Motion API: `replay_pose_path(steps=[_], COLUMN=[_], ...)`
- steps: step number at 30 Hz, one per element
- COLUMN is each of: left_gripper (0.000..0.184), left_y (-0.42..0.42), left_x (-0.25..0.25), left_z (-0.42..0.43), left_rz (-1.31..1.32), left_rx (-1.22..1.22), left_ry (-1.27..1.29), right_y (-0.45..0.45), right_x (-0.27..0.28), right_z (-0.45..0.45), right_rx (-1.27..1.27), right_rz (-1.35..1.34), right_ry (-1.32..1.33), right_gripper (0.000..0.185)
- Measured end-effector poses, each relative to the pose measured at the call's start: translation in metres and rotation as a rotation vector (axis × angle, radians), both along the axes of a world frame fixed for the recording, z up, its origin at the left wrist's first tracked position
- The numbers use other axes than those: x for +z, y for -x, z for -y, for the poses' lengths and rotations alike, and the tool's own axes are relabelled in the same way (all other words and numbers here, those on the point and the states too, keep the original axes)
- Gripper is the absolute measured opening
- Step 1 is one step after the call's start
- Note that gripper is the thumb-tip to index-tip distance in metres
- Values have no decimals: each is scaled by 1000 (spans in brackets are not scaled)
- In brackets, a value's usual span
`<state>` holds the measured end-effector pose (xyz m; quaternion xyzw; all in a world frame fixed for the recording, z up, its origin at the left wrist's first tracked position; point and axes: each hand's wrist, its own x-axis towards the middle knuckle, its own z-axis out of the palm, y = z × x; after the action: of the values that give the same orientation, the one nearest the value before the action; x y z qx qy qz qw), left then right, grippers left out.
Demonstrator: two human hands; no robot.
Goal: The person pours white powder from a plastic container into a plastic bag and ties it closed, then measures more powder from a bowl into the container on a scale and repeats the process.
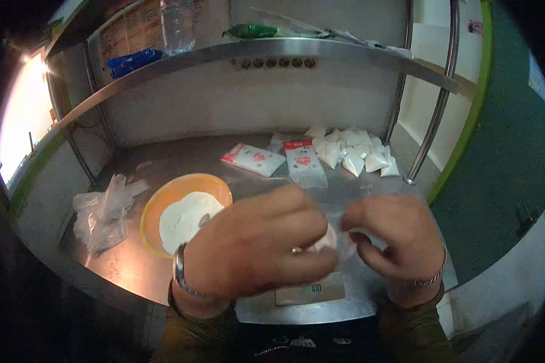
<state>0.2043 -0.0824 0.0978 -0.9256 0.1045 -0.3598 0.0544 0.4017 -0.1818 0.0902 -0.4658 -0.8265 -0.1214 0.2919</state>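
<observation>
My left hand [260, 245], fingers curled closed, is at the centre, over a digital scale [310, 290] whose display seems to read 100. To its right my right hand [396, 236] has its thumb and fingers bent toward each other, blurred by motion. Between the hands shows part of a clear plastic bag [345, 242] with something whitish in it; the fingers hide much of it. An orange bowl [154, 209] of white powder [184, 221] stands left of my left hand, with part of a spoon [204, 220] in the powder.
Crumpled clear bags [103, 215] lie left of the bowl. Behind the hands are two red-and-white packets [254, 158] and several small filled bags [357, 148]. A metal shelf [272, 47] above holds a bottle [177, 27], a blue package [133, 62] and a green item [251, 31].
</observation>
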Motion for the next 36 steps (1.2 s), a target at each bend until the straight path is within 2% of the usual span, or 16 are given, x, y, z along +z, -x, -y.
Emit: replay_pose_path(steps=[5,9,11,12,14,15,17,18,20,24,26,28,29,30,32,36], left_gripper=[27,28,23,20,16,16,16,16,15,16,18,18,18,17,40,38], left_y=[0,6,-1,-4,-2,9,33,27,9,27,31,26,20,14,6,34], left_x=[-5,-7,-22,-33,-54,-65,-78,-67,-36,-26,-14,-2,-1,-3,-8,-17], left_z=[16,26,37,44,58,63,69,67,58,57,66,18,8,0,-10,-11], left_rz=[49,149,438,576,849,847,525,522,618,368,290,-149,-152,86,551,570], left_rx=[49,-32,-146,-201,-302,-295,-18,-16,-398,-321,-67,-417,-420,-338,-146,27], left_ry=[-93,-87,46,121,283,291,226,232,195,126,185,38,76,56,-17,178], right_y=[9,6,-5,2,28,35,41,39,33,31,28,0,-12,-13,-23,-131], right_x=[2,-3,-7,-5,1,5,11,10,10,13,11,8,5,0,-3,-31], right_z=[17,35,34,41,71,81,93,92,88,88,79,58,48,40,26,0], right_rx=[64,127,415,418,265,267,89,88,209,156,178,344,506,396,150,-417], right_rz=[76,100,193,190,-30,-36,-109,-112,-36,32,46,143,232,153,11,-411], right_ry=[20,-251,-451,-453,-393,-384,-215,-209,-345,-310,-401,-428,-447,-521,-560,-257], right_gripper=[13,10,6,6,26,26,24,24,20,21,7,6,5,9,11,11])
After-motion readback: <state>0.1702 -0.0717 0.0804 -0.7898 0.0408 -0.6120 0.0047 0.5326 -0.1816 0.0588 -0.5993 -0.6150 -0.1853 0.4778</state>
